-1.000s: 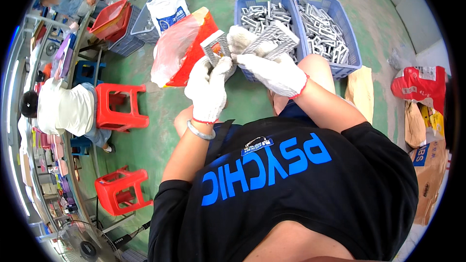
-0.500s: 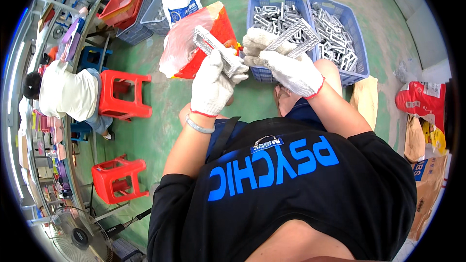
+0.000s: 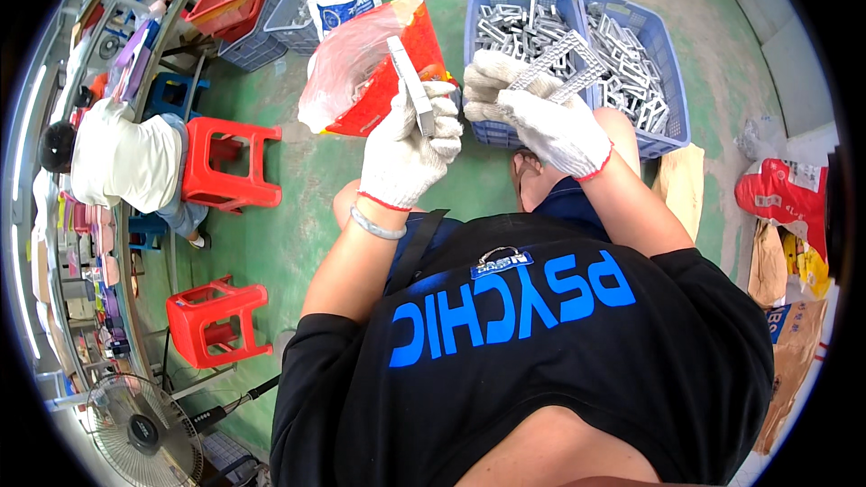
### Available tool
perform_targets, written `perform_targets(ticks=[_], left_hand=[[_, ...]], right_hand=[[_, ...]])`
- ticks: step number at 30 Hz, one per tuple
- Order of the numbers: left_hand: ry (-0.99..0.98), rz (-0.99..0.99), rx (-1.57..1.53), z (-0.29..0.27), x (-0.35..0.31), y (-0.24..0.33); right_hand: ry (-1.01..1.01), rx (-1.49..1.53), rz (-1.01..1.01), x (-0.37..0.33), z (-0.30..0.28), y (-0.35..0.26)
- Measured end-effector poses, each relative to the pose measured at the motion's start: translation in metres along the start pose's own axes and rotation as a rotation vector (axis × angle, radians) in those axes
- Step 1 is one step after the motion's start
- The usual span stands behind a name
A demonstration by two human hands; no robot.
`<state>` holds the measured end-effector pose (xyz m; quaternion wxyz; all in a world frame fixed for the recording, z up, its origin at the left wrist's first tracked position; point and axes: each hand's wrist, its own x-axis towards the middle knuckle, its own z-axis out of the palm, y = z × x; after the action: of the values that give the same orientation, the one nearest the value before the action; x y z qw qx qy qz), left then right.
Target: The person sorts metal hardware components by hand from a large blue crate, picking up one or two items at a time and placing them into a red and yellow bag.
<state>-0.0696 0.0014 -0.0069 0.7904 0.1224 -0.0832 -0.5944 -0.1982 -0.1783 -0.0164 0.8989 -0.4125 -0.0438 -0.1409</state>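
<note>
White knit gloves with red cuffs cover both hands. My left hand (image 3: pixel 408 144) is closed on a silvery metal frame (image 3: pixel 410 88), which is turned nearly edge-on. In my right hand (image 3: pixel 541 113), the fingers grip a U-shaped or rectangular metal frame (image 3: pixel 550 61), tilted up and away to the right; its gripped end is hidden by the glove. The two hands are apart. Behind my left hand stands a red box lined with clear plastic (image 3: pixel 397 50). Beyond my right hand is a blue crate (image 3: pixel 475 27) of similar metal frames.
A second blue crate (image 3: pixel 681 95) of frames stands at the right. Red stools (image 3: pixel 221 320), a fan (image 3: pixel 144 433) and a workbench line the left, where a seated person (image 3: pixel 131 153) works. Red bags (image 3: pixel 785 194) and brown sacks (image 3: pixel 789 379) lie at the far right.
The frame in my left hand has turned from showing its opening to nearly edge-on. The right-hand frame has shifted slightly rightward and rotated a little.
</note>
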Motion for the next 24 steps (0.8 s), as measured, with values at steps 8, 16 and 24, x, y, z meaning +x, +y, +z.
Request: perform_targets(ticks=[8,16,24], left_hand=[[-0.004,-0.008,-0.042,-0.004,-0.002,0.0],[0.11,0.057,0.004,-0.008,-0.001,0.006],[0.56,0.363,0.303,-0.057,0.047,0.102]], right_hand=[[-0.014,0.007,0.012,0.0,-0.001,-0.001],[0.009,-0.007,0.106,-0.004,-0.004,-0.006],[0.139,-0.153,0.259,-0.007,0.001,-0.014]])
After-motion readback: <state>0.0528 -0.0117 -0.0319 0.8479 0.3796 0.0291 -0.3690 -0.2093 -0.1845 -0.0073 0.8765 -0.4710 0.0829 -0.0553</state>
